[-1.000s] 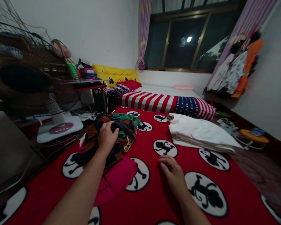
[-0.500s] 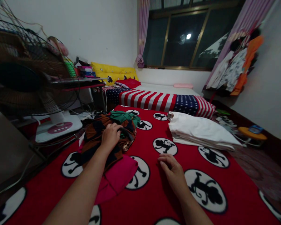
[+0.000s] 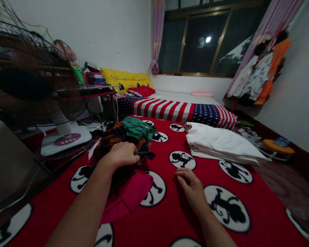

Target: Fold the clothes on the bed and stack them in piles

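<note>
My left hand (image 3: 123, 153) is closed on a dark garment (image 3: 147, 155) in the clothes pile, and a black edge of it sticks out to the right of the fingers. A green garment (image 3: 137, 128) lies on top at the far side of the pile, over brown-and-black cloth (image 3: 109, 140). A bright pink garment (image 3: 128, 195) spreads out on the near side. My right hand (image 3: 192, 187) rests on the red blanket (image 3: 164, 223), fingers loosely bent, with nothing in it. Beyond it lies a folded white stack of cloth (image 3: 221, 142).
A floor fan (image 3: 67, 137) stands at the left, beside a cluttered table (image 3: 100, 91). At the back is a bed (image 3: 164, 108) with a striped, starred cover and a yellow cushion (image 3: 126, 79). Clothes (image 3: 262, 75) hang at the right, above a small stool (image 3: 278, 145).
My left hand has closed on the dark cloth and lifted its edge, coming slightly nearer and right. The green garment has bunched higher. My right hand stays put.
</note>
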A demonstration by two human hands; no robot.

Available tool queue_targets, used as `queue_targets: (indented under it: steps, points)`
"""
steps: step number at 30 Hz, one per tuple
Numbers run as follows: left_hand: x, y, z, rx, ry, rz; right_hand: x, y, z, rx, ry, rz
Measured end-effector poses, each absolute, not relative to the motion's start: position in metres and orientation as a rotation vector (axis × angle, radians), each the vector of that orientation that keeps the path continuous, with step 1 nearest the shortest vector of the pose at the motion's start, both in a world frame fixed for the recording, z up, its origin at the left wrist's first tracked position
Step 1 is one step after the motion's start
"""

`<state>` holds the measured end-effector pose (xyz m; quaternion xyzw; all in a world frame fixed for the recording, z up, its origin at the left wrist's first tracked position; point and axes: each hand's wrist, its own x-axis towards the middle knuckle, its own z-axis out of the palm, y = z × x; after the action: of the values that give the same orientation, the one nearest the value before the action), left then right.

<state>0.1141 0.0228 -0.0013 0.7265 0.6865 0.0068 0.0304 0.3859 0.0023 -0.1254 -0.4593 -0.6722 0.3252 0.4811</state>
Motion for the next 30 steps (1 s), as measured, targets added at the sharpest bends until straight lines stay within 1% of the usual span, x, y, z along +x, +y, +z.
queue_targets:
  steps: [2, 4, 6, 8, 9, 11, 14, 18, 21, 23, 26, 28, 30]
  points:
    - [0.114, 0.023, 0.0, 2.283, 2.005, 0.094, 0.386, 0.003, -0.126, -1.12, -1.644, 0.795]
    - [0.114, 0.027, -0.001, 2.307, 1.963, 0.313, 0.386, 0.003, -0.127, -1.114, -1.653, 0.791]
    - [0.114, 0.034, -0.004, 2.309, 2.071, 0.631, 0.386, 0.004, -0.128, -1.107, -1.654, 0.785]
    - [0.111, 0.04, -0.01, 2.245, 2.322, 0.853, 0.387, 0.004, -0.128, -1.104, -1.648, 0.788]
    - [0.108, 0.042, -0.013, 2.182, 2.467, 0.887, 0.387, 0.004, -0.129, -1.106, -1.645, 0.79]
    - [0.102, 0.043, -0.017, 2.008, 2.697, 0.835, 0.386, 0.004, -0.128, -1.11, -1.648, 0.79]
    - [0.091, 0.042, -0.021, 1.845, 2.783, 0.695, 0.386, 0.003, -0.127, -1.105, -1.655, 0.79]
    - [0.081, 0.04, -0.017, 1.799, 2.688, 0.457, 0.386, 0.003, -0.127, -1.097, -1.648, 0.789]
    - [0.083, 0.034, -0.005, 1.845, 2.631, 0.446, 0.387, 0.004, -0.128, -1.098, -1.648, 0.788]
    - [0.09, 0.025, 0.01, 1.909, 2.588, 0.595, 0.387, 0.004, -0.129, -1.094, -1.641, 0.795]
    - [0.11, 0.005, 0.033, 1.975, 2.384, 1.037, 0.384, 0.003, -0.126, -1.065, -1.583, 0.839]
    - [0.13, -0.009, 0.043, 1.975, 2.087, 1.326, 0.382, 0.001, -0.123, -1.046, -1.474, 0.968]
    - [0.154, -0.02, 0.043, 1.994, 1.677, 1.412, 0.382, -0.001, -0.119, -1.008, -1.294, 1.171]
